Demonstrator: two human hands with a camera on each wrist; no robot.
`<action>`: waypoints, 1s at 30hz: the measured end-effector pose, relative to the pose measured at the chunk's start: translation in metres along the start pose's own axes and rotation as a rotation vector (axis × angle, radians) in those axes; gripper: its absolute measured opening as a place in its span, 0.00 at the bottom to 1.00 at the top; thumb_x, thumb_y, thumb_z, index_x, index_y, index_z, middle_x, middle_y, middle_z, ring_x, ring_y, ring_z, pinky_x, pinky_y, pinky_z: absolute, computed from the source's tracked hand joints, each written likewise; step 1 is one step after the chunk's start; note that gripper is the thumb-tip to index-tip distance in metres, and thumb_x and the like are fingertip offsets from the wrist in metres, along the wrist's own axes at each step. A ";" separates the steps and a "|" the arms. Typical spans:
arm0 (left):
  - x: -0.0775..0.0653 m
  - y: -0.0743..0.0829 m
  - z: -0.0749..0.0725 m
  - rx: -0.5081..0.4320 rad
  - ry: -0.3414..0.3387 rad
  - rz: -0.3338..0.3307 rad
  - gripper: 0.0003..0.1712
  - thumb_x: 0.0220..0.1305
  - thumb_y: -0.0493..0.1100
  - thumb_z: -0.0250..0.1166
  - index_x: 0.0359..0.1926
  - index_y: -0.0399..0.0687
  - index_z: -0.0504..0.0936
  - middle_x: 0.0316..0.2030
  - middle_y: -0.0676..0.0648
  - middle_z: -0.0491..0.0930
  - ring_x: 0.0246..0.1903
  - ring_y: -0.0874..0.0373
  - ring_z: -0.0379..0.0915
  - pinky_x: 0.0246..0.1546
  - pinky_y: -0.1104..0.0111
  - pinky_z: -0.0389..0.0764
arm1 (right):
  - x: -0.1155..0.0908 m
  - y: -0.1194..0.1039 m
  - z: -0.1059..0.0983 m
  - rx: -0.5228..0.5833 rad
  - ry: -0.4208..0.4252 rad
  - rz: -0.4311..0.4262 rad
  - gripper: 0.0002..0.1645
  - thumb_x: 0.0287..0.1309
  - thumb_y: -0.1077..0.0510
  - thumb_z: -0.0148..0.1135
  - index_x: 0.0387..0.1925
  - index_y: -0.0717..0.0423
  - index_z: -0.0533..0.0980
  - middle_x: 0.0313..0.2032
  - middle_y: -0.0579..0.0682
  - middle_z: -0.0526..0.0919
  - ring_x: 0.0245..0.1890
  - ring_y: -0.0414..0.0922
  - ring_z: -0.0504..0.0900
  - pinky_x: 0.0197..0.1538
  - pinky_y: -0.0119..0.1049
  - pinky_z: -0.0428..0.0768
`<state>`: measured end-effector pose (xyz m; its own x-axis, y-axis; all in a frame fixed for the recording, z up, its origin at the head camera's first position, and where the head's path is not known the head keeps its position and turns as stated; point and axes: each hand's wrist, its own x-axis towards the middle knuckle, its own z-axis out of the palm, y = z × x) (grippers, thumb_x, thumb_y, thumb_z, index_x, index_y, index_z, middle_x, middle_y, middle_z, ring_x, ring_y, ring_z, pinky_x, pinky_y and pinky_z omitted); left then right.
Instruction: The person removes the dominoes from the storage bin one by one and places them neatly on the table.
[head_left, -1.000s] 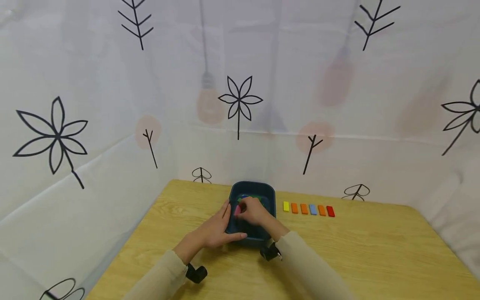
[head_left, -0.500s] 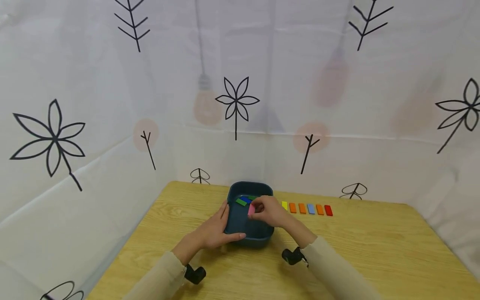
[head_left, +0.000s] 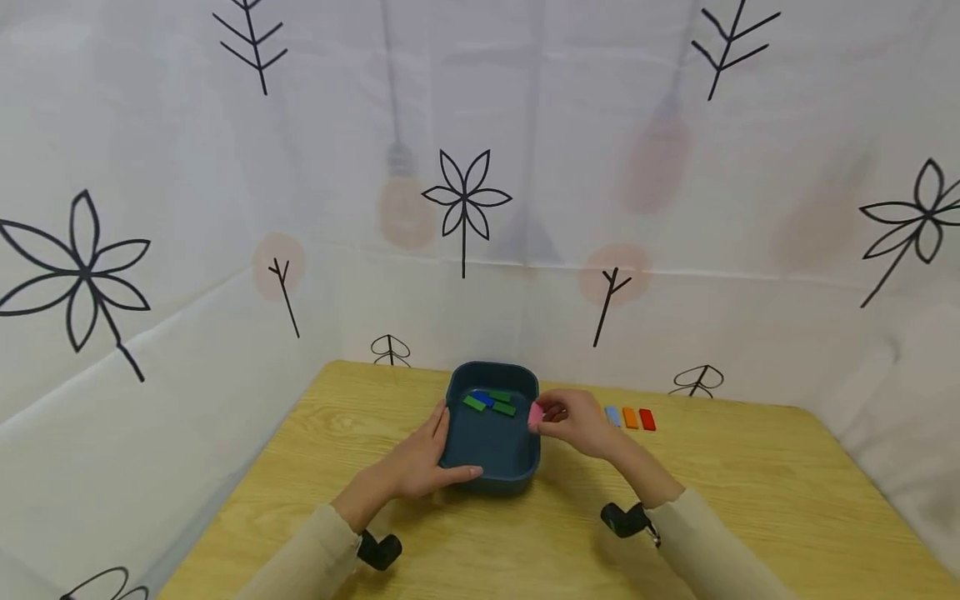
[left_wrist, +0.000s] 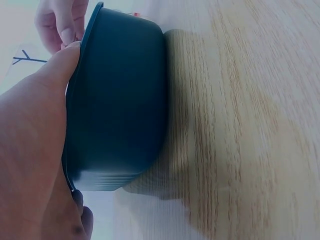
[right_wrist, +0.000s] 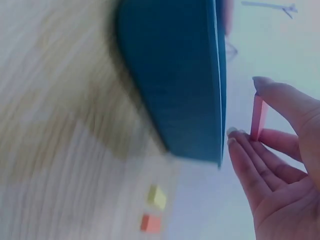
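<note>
In the head view, the left hand (head_left: 412,462) rests, fingers outstretched, against the bin (head_left: 498,486) at 8 o'clock; at 3 o'clock the right hand (head_left: 579,422) pinches a pink tile (head_left: 536,416). Green tiles (head_left: 504,409) and a blue tile (head_left: 483,399) lie inside towards 12. Left wrist: the left hand touches the rim. Right wrist: the pink tile is apart from the bin.

No text, label, brand, number or sign is legible on any surface in the head view, the left wrist view or the right wrist view.
</note>
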<state>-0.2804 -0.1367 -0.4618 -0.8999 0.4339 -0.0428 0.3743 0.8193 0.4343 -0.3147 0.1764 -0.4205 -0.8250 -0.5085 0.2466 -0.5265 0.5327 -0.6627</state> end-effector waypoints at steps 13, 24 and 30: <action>-0.003 0.001 -0.003 0.003 -0.010 -0.002 0.71 0.59 0.85 0.51 0.82 0.40 0.37 0.82 0.42 0.31 0.79 0.43 0.44 0.73 0.49 0.61 | -0.006 0.046 -0.012 -0.208 -0.043 0.047 0.14 0.56 0.64 0.75 0.43 0.67 0.84 0.36 0.54 0.82 0.34 0.48 0.79 0.40 0.40 0.81; -0.004 0.001 -0.002 -0.006 -0.014 -0.009 0.72 0.59 0.85 0.52 0.82 0.41 0.36 0.82 0.42 0.31 0.79 0.43 0.43 0.73 0.49 0.61 | -0.009 0.064 0.001 -0.200 -0.133 0.075 0.18 0.55 0.61 0.77 0.43 0.69 0.83 0.33 0.51 0.80 0.34 0.44 0.75 0.39 0.38 0.78; -0.004 0.001 -0.002 -0.008 -0.012 -0.010 0.72 0.59 0.85 0.52 0.82 0.41 0.36 0.82 0.43 0.30 0.79 0.43 0.44 0.73 0.49 0.61 | -0.006 0.064 0.000 -0.200 -0.174 0.022 0.22 0.56 0.61 0.76 0.48 0.74 0.82 0.35 0.54 0.81 0.35 0.45 0.77 0.40 0.38 0.80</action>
<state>-0.2768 -0.1386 -0.4594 -0.9009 0.4301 -0.0579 0.3635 0.8207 0.4407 -0.3431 0.2138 -0.4644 -0.7980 -0.5949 0.0966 -0.5532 0.6594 -0.5091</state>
